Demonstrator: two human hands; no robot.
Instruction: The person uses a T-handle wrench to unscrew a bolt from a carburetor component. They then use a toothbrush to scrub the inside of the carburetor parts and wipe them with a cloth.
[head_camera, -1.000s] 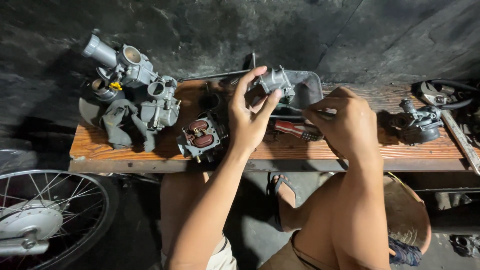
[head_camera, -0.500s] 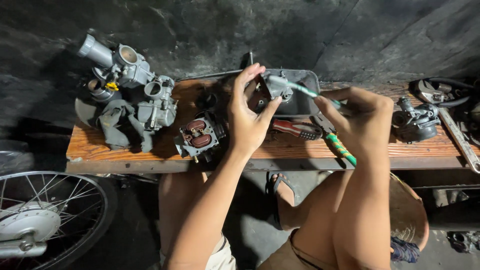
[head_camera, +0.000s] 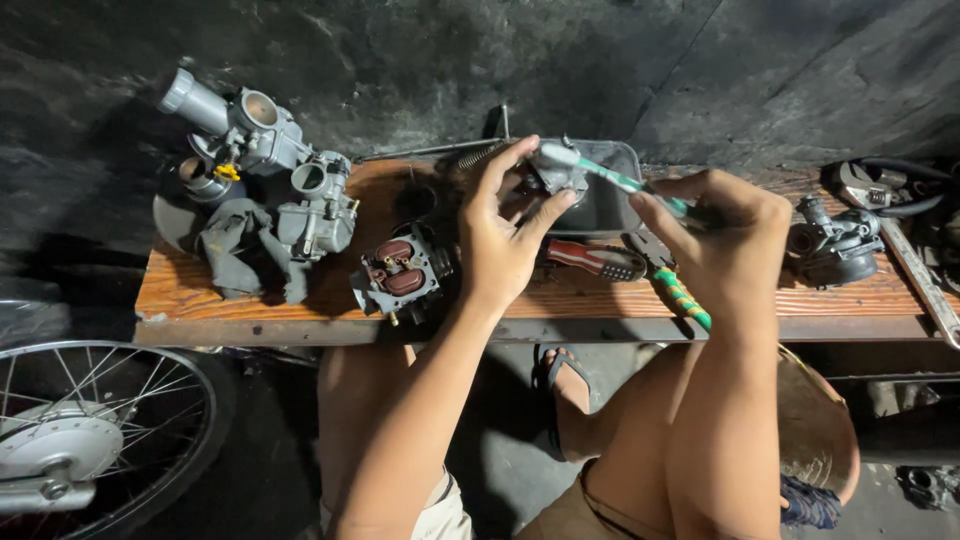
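Observation:
My left hand (head_camera: 500, 235) grips a small grey metal carburetor part (head_camera: 556, 170), held up above a dark plastic tray (head_camera: 610, 205). My right hand (head_camera: 725, 240) holds a green-and-white toothbrush (head_camera: 625, 184) by its handle, and the brush head touches the top of the part. Both hands hover over a wooden bench (head_camera: 250, 300).
Grey carburetors (head_camera: 260, 150) and a grey rag (head_camera: 235, 245) lie at the bench's left. An open carburetor body (head_camera: 400, 275) sits by my left wrist. A red-handled tool (head_camera: 590, 258), green-and-yellow handled pliers (head_camera: 680, 295) and another carburetor (head_camera: 835, 240) lie to the right. A spoked wheel (head_camera: 90, 440) stands lower left.
My right hand rose from the bench with the toothbrush and brought its head onto the part in my left hand. The left hand kept its hold.

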